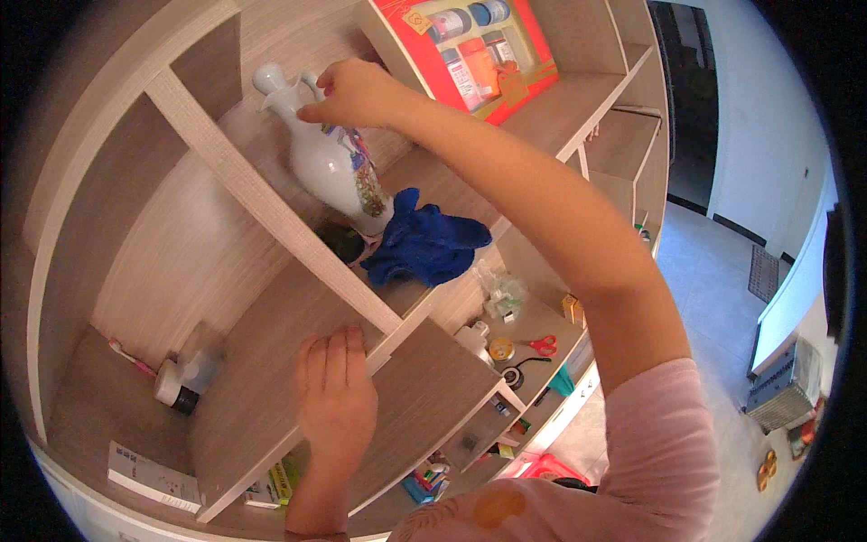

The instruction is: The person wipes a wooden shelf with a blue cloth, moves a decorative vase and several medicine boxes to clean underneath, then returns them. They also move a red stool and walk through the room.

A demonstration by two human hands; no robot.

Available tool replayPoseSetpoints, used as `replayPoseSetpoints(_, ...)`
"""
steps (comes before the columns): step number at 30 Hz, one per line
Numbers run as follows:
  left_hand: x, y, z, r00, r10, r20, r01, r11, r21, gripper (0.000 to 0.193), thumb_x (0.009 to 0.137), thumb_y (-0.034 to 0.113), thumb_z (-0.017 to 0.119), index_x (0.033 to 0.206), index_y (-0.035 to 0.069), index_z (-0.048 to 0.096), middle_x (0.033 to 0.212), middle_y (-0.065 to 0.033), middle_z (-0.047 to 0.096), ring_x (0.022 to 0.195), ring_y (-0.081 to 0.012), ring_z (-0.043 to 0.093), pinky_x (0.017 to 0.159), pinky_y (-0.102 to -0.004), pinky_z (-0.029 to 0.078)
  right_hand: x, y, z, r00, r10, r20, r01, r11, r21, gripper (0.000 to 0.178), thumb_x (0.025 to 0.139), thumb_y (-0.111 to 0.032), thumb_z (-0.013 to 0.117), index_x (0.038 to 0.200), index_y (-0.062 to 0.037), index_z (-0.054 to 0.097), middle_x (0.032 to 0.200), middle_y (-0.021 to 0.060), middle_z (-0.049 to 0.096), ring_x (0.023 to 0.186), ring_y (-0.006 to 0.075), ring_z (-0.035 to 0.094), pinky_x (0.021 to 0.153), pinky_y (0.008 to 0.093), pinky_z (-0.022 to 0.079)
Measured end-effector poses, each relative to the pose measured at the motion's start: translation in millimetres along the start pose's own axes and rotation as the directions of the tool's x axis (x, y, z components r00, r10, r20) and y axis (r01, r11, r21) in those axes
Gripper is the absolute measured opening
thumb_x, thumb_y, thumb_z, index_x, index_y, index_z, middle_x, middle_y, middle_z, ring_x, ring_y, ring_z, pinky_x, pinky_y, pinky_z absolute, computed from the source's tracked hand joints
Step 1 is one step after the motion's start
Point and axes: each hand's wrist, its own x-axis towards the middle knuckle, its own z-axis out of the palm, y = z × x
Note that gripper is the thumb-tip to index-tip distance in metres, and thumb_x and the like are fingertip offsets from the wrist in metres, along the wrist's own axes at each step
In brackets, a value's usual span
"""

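1. My left hand (336,388): fingers together, seemingly empty, below the shelf divider (271,206); farther from the vase.
2. Blue cloth (424,239): bunched beside the vase's foot.
3. My right hand (366,95): nearer; fingers narrowed at neck and handle; I cannot tell whether they grip.
4. White vase (327,170): upright on its shelf, body below my right fingers, long axis along the divider.

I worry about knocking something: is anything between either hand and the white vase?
For the left hand, yes: the upright wooden divider stands between it and the white vase. For the right hand, nothing visible does: it is at the vase's neck.
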Motion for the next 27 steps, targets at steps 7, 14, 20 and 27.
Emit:
replayPoseSetpoints(7, -5.4, -2.9, -4.0, 0.999, -0.033, 0.035, 0.033, 0.999, -0.015, 0.038, 0.068, 0.005, 0.056, 0.106, 0.002, 0.054, 0.102, -0.0121, 0.056, 0.099, -0.0329, 0.051, 0.091, -0.0438, 0.038, 39.4, -3.2, 42.2, 0.969, 0.113, 0.219, -0.108, 0.994, -0.033, 0.059, 0.056, -0.05, 0.071, 0.09, -0.0015, 0.066, 0.087, 0.0156, 0.064, 0.079, 0.0273, 0.062, 0.071, 0.0334, 0.049)
replayPoseSetpoints(14, -3.0, -3.0, -2.0, 1.0, -0.009, 0.003, 0.009, 1.0, -0.029, 0.037, 0.066, 0.006, 0.056, 0.102, 0.0, 0.055, 0.102, -0.0118, 0.056, 0.097, -0.0297, 0.052, 0.091, -0.0436, 0.039, 41.0, 5.3, 51.5, 0.976, 0.135, 0.172, -0.16, 0.977, 0.141, 0.049, 0.06, -0.043, 0.073, 0.088, -0.0025, 0.066, 0.085, 0.0116, 0.063, 0.075, 0.0213, 0.061, 0.068, 0.0312, 0.047)
replayPoseSetpoints(20, -5.5, -7.2, -2.7, 1.0, -0.018, 0.014, 0.019, 0.999, -0.028, 0.04, 0.065, 0.01, 0.059, 0.102, 0.0, 0.055, 0.101, -0.0113, 0.056, 0.096, -0.0285, 0.052, 0.093, -0.0424, 0.039, 36.3, 13.0, 46.8, 0.977, 0.187, 0.1, -0.203, 0.962, 0.182, 0.056, 0.055, -0.05, 0.072, 0.08, 0.0001, 0.067, 0.083, 0.0157, 0.064, 0.076, 0.0255, 0.063, 0.068, 0.0327, 0.049)
replayPoseSetpoints(27, -7.4, -4.2, -4.3, 0.999, -0.029, 0.023, 0.03, 0.998, -0.051, 0.046, 0.063, 0.013, 0.065, 0.105, 0.0, 0.053, 0.101, -0.0113, 0.055, 0.097, -0.0296, 0.051, 0.091, -0.0421, 0.039, 41.8, 26.2, 6.8, 0.943, 0.33, -0.045, -0.269, 0.835, 0.479, 0.028, 0.063, -0.024, 0.076, 0.073, -0.0022, 0.061, 0.07, 0.0076, 0.059, 0.058, 0.0168, 0.057, 0.054, 0.0314, 0.046)
